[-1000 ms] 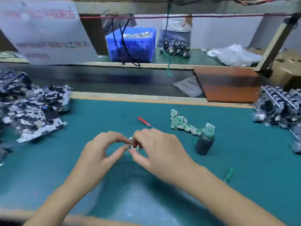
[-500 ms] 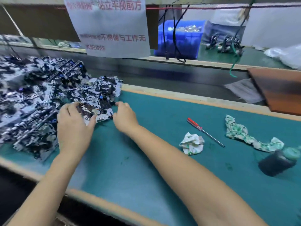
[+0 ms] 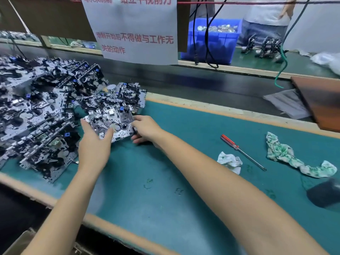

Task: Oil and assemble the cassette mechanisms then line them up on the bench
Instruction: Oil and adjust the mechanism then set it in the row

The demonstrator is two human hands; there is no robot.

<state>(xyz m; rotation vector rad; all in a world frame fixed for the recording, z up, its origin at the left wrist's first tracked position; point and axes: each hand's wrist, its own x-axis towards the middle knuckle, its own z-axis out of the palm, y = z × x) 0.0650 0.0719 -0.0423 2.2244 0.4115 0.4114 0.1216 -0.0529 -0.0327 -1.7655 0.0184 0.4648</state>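
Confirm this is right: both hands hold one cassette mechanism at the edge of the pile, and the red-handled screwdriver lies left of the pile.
Wrong in one respect: in the head view the red-handled screwdriver lies right of the pile. Left hand and right hand do hold the cassette mechanism.

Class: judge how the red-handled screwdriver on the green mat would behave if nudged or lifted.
The red-handled screwdriver looks stiff, with a thin metal shaft. Its rounded handle suggests it may roll on the flat green mat. Being slender, it is probably light.
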